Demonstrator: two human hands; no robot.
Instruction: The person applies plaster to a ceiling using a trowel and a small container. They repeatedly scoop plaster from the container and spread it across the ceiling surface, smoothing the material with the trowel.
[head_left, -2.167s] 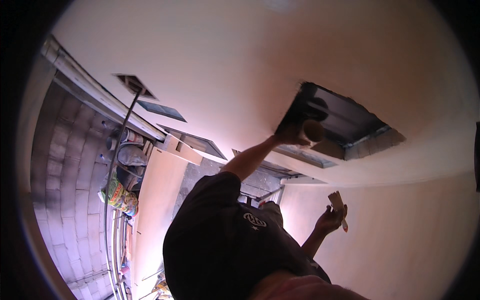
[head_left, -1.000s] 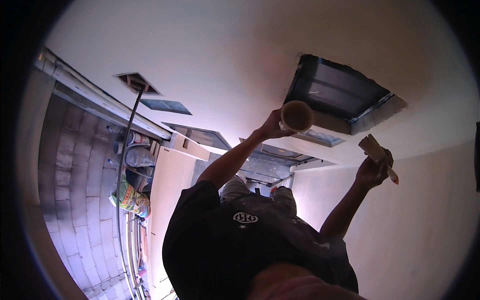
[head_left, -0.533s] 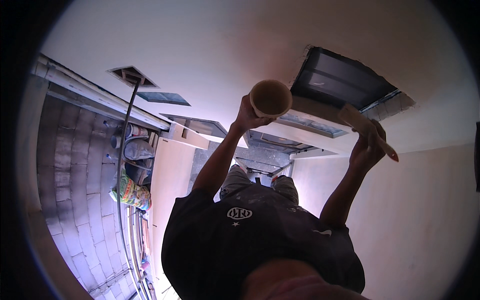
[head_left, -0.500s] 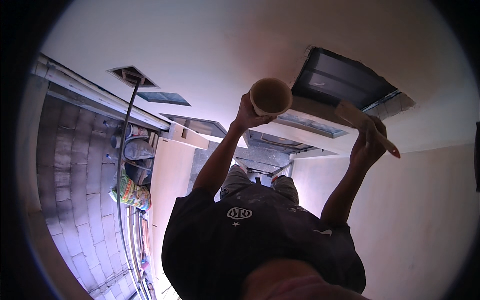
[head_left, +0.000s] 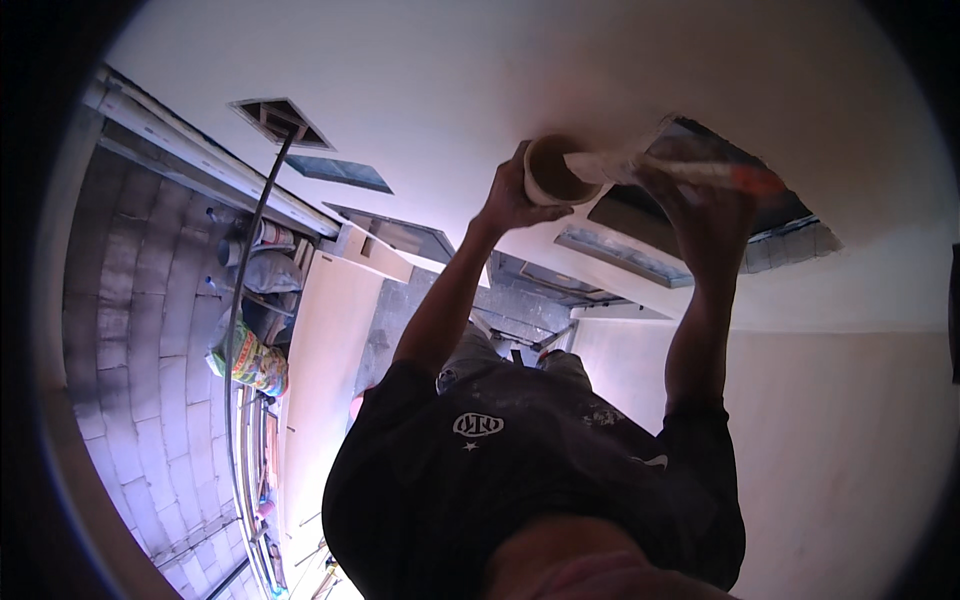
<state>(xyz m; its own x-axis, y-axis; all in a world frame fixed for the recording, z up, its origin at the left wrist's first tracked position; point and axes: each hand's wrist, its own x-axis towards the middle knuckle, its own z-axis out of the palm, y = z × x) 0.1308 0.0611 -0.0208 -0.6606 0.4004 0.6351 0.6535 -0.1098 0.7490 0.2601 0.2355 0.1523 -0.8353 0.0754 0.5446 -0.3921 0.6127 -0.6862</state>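
My left hand (head_left: pixel 511 197) is wrapped round a pale round tub (head_left: pixel 541 183), held up near the wall with its mouth towards me. The inside of the tub looks tan and shadowed. A flat paintbrush (head_left: pixel 606 166) is gripped in my right hand (head_left: pixel 704 218), its bristle end over the tub's mouth at the right rim. The brush is smeared by motion, and its reddish handle end points right. Whether the bristles touch what is in the tub, I cannot tell.
A dark rectangular opening (head_left: pixel 690 190) with rough edges is in the wall behind my right hand. A black hose (head_left: pixel 243 290) hangs from a small square hole (head_left: pixel 285 122). Bags (head_left: pixel 262 367) and pipes lie by the block wall (head_left: pixel 140 330) on the left.
My right hand has swung the paintbrush left and up, from in front of the dark opening to the tub. The tub has shifted slightly right and up in my left hand.
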